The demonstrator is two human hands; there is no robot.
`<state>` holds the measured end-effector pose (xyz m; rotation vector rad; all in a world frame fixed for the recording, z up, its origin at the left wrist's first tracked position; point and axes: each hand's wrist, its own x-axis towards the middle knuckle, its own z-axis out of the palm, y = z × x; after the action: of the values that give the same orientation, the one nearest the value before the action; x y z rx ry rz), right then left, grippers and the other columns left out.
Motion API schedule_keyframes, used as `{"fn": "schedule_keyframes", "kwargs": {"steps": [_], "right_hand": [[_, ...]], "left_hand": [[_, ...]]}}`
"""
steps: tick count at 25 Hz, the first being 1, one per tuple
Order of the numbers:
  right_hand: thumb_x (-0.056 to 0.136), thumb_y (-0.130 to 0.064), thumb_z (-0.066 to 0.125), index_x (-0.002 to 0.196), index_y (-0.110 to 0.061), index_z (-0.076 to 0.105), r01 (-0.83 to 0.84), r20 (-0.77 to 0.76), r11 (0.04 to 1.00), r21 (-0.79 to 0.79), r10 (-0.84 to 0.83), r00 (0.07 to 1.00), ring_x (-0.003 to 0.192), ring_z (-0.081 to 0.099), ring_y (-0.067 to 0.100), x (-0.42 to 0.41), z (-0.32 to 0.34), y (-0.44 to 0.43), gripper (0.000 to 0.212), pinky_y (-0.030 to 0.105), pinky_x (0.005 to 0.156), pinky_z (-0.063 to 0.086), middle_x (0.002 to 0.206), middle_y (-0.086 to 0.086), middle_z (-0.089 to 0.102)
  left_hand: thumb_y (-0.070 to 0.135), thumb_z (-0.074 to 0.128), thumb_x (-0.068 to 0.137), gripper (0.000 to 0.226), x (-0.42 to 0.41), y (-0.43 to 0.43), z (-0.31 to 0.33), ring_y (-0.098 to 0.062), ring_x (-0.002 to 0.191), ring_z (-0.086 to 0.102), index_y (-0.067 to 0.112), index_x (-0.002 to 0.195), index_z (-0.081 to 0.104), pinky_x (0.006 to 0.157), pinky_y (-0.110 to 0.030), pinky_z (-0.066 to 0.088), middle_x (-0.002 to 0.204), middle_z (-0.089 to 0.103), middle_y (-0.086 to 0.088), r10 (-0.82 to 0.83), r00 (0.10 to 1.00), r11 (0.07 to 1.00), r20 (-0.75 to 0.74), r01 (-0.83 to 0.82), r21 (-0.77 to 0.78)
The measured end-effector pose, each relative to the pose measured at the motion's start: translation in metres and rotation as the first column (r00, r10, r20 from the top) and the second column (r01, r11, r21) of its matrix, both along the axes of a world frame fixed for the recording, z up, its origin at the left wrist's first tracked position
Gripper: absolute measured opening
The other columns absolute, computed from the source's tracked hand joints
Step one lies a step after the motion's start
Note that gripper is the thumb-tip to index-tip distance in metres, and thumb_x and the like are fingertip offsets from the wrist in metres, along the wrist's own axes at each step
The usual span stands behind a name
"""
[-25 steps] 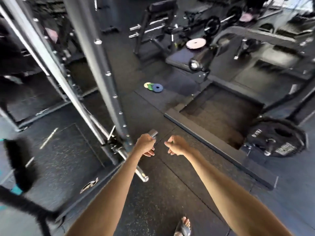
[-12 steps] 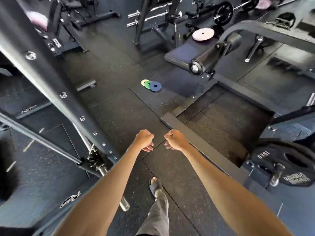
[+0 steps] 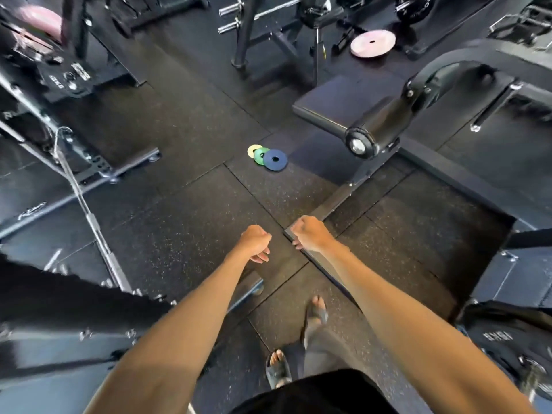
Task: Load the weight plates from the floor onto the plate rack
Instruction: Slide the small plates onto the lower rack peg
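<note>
Three small weight plates lie overlapping on the black rubber floor ahead: a yellow plate point(image 3: 253, 150), a green plate point(image 3: 260, 155) and a blue plate point(image 3: 275, 159). A pale pink plate point(image 3: 372, 43) lies flat farther back on the right. My left hand point(image 3: 254, 242) and my right hand point(image 3: 309, 233) are stretched out in front of me, both loosely curled with nothing in them, well short of the coloured plates. A rack with chrome pegs point(image 3: 239, 13) stands at the back centre.
A bench machine with a black roller pad point(image 3: 376, 130) juts in from the right. A power rack base and a barbell point(image 3: 89, 216) fill the left. A raised platform edge point(image 3: 325, 264) runs diagonally under my right hand. A big black plate point(image 3: 504, 342) sits at lower right. My sandalled feet point(image 3: 279, 369) are below.
The view has advanced past the rack upright towards the coloured plates, which now look nearer. Both hands stay curled and held out, holding nothing.
</note>
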<state>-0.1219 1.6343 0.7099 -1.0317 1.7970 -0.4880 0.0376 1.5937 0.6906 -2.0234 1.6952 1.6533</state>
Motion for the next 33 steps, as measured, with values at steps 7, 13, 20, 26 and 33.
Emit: {"fn": "schedule_keyframes", "kwargs": {"steps": [7,13,20,26,33], "right_hand": [[0.101,-0.019,0.049,0.090,-0.007,0.059,-0.136,-0.006,0.988,0.077,0.136,0.991,0.081,0.070,0.025,-0.057,-0.031,-0.185,0.018,0.028,0.058,0.057,0.098,0.016,0.071],[0.103,-0.022,0.048,0.095,0.005,0.064,-0.268,-0.015,0.956,0.119,0.272,0.962,0.083,0.072,0.030,-0.089,-0.042,-0.338,0.033,0.046,0.089,0.057,0.094,0.025,0.073],[0.102,-0.023,0.048,0.098,0.006,0.067,-0.304,-0.042,0.931,0.202,0.319,0.947,0.099,0.069,0.038,-0.081,-0.092,-0.521,0.035,0.050,0.094,0.053,0.099,0.025,0.072],[0.100,-0.026,0.047,0.064,-0.015,0.051,-0.257,-0.128,0.931,0.261,0.297,0.946,0.093,0.069,0.035,-0.076,-0.124,-0.682,0.038,0.040,0.082,0.053,0.086,0.018,0.068],[0.099,-0.010,0.045,0.071,-0.010,0.048,-0.204,-0.090,0.928,0.311,0.243,0.966,0.093,0.060,0.034,-0.086,-0.160,-0.815,0.029,0.036,0.071,0.039,0.093,0.023,0.062]], "left_hand": [[0.018,0.043,0.100,0.014,-0.048,-0.175,-0.025,-0.027,0.060,0.068,0.010,0.102,0.054,0.063,-0.037,0.059,0.087,0.068,-0.016,0.077,0.992,0.996,0.097,-0.082,0.039],[0.022,0.042,0.102,0.017,-0.068,-0.314,-0.031,-0.027,0.064,0.070,0.009,0.106,0.053,0.059,-0.033,0.059,0.092,0.068,-0.017,0.122,0.988,0.990,0.098,-0.128,0.059],[0.018,0.043,0.099,0.029,-0.066,-0.496,-0.090,-0.033,0.074,0.073,-0.002,0.109,0.062,0.068,-0.041,0.063,0.089,0.071,-0.019,0.077,0.985,0.982,0.152,-0.102,0.161],[0.015,0.040,0.101,0.027,-0.070,-0.677,-0.110,-0.028,0.063,0.067,-0.004,0.110,0.058,0.057,-0.037,0.059,0.094,0.070,-0.024,0.000,0.988,0.982,0.157,-0.030,0.187],[0.018,0.041,0.099,0.018,-0.091,-0.825,-0.147,-0.035,0.077,0.073,0.014,0.084,0.049,0.063,-0.042,0.060,0.092,0.071,-0.022,-0.164,0.965,0.974,0.205,0.125,0.191]]}}
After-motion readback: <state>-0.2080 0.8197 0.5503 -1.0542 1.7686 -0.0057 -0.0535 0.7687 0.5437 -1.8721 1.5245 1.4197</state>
